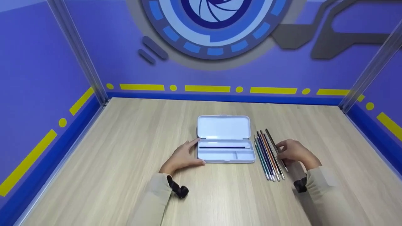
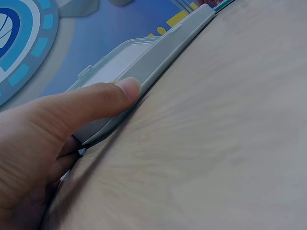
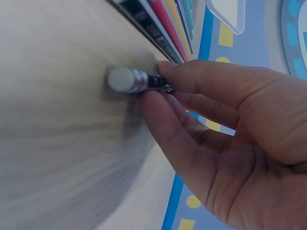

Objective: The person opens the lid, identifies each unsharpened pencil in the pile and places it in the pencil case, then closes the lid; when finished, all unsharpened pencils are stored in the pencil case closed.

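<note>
A white pencil case (image 1: 223,127) lies on the table with its lid raised toward the back. One dark pencil (image 1: 224,147) lies lengthwise in its rear compartment. My left hand (image 1: 181,156) holds the case by its left end, the thumb against the front wall in the left wrist view and the other fingers partly hidden. To the right of the case, several pencils (image 1: 267,155) lie side by side, eraser ends toward me. At their right edge, my right hand (image 1: 295,151) pinches a black pencil (image 3: 152,82) between thumb and fingers, its white eraser showing in the right wrist view.
The wood-grain table (image 1: 135,128) is bounded by blue printed panels (image 1: 188,75) at the back and both sides. Metal posts (image 1: 80,50) stand at the rear corners. Black wrist straps (image 1: 180,191) sit over the beige sleeves.
</note>
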The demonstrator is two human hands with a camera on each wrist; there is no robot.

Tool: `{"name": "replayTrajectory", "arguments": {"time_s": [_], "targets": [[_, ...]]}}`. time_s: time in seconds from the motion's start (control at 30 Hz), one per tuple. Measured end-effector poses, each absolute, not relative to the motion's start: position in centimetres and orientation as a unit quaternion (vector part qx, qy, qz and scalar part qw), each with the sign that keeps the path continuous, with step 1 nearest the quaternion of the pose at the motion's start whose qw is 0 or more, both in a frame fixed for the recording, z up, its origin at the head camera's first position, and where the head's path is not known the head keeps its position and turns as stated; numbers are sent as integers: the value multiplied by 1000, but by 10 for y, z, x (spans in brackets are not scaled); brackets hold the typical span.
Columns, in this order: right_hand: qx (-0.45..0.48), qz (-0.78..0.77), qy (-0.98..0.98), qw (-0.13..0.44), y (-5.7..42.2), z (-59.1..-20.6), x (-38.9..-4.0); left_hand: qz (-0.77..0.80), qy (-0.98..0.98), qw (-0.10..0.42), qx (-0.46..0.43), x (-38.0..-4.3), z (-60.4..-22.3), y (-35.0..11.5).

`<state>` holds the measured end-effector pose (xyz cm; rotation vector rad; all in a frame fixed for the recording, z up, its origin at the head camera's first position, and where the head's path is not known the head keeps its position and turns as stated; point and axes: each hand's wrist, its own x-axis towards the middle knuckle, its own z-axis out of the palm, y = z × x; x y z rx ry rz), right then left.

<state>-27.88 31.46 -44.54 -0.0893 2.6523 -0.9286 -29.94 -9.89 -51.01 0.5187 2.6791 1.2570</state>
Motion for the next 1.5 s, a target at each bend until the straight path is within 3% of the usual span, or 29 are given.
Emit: {"name": "replayTrajectory", "arguments": {"time_s": [0.6,1.27,1.5], "targets": [[-45,-360,916,172,312,-434,-285,418,889,75,174,-297,-508,-98],[-104,-317,936,110,283,-412,-306,416,890,70,172,-300,-509,-99],[-167,-296,938,68,265,-411,-311,417,890,73,171,-298,-508,-98]]}}
